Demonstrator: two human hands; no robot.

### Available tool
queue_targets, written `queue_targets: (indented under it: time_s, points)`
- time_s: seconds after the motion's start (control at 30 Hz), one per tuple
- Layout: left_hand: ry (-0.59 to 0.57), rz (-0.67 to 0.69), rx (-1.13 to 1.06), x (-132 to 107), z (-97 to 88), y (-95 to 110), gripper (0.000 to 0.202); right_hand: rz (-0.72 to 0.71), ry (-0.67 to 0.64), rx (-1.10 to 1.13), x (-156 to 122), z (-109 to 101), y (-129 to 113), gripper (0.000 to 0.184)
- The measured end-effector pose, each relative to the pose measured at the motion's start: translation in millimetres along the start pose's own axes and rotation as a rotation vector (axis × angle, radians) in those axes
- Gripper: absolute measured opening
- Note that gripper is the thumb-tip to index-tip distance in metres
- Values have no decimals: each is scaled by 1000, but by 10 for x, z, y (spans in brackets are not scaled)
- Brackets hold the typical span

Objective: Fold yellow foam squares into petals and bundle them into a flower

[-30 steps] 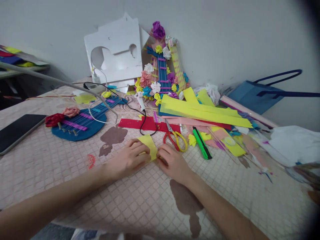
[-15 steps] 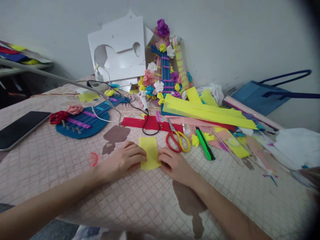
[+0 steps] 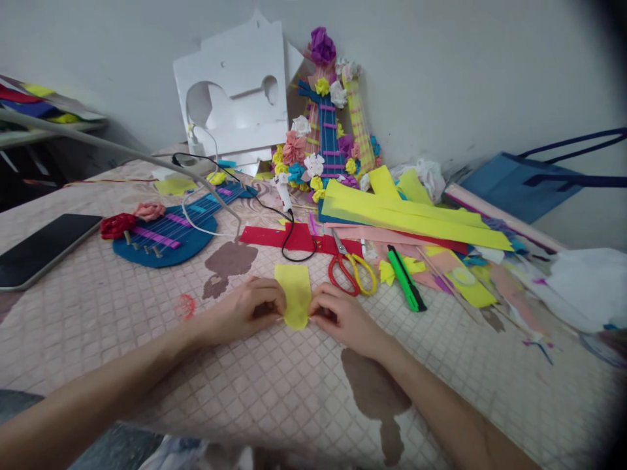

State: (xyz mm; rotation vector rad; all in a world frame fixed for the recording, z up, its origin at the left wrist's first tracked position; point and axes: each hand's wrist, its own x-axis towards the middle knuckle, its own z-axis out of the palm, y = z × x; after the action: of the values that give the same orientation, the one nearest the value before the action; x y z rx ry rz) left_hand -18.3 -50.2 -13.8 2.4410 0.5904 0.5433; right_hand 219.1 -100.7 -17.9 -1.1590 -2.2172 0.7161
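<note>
A small piece of yellow crepe paper [image 3: 294,290] lies between my hands, its near end curled up. Thumb and fingers of my left hand [image 3: 252,303] pinch its left edge near the bottom. On the opposite edge my right hand [image 3: 337,316] has the same kind of pinch. Just beyond my right hand lie scissors [image 3: 350,271] with one red and one yellow handle. To their right is a green utility knife [image 3: 405,279]. Strips of red paper [image 3: 289,236] stretch behind the yellow piece.
A paper guitar [image 3: 166,228] with flowers lies at left, near a phone [image 3: 46,251]. A white glue gun [image 3: 283,190] trails a black cord. More flowered guitars [image 3: 330,143] lean on the wall. Yellow strips [image 3: 392,212] and scraps are heaped at right. A blue bag [image 3: 522,186] sits behind.
My fingers have closed into pinches at the paper's lower corners, and its near end, flat before, is now curled. The whole view has shifted slightly.
</note>
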Motion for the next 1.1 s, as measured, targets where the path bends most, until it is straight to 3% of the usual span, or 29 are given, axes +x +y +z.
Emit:
queue_targets:
  time_s: [0.13, 0.3, 0.43, 0.57, 0.9, 1.1]
  points:
    - [12, -59, -13, 30, 25, 18, 10, 85, -19, 29, 44, -3, -11, 7]
    - [15, -235, -30, 96, 51, 73, 7, 113, -56, -29, 142, -9, -26, 10]
    - [44, -326, -24, 130, 60, 143, 8, 113, -2, -67, 162, 27, -46, 8]
    - [60, -307, -30, 85, 40, 190, 10, 63, 57, -22, 120, 52, -71, 9]
    - [43, -158, -41, -40, 21, 159, 14, 33, -88, 52, 81, -20, -69, 11]
    - [65, -197, -1, 28, 64, 140, 11, 105, 26, -17, 115, 55, -75, 11]
